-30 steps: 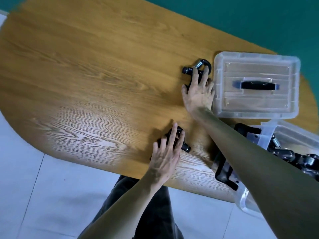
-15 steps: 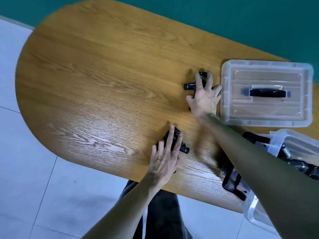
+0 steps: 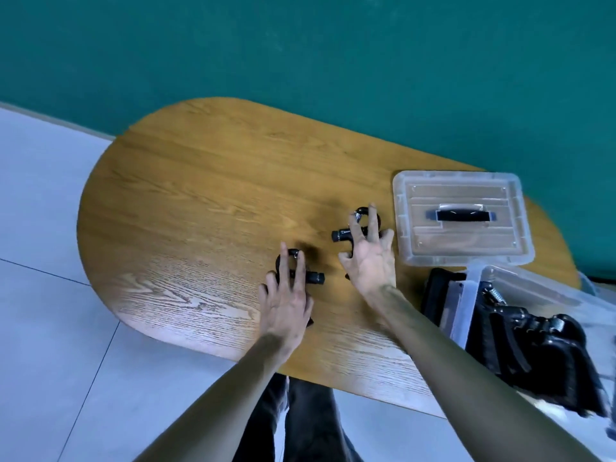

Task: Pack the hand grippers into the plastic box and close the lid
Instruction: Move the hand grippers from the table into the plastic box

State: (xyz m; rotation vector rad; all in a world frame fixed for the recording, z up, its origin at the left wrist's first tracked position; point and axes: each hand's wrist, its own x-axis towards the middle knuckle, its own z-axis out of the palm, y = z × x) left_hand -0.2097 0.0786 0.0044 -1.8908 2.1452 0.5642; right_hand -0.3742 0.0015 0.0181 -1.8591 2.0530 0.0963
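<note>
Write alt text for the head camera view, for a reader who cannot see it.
A person's left hand and right hand each reach onto a black hand gripper lying on a wooden table. Right of them lie a clear lid and an open plastic box already holding grippers.
</note>
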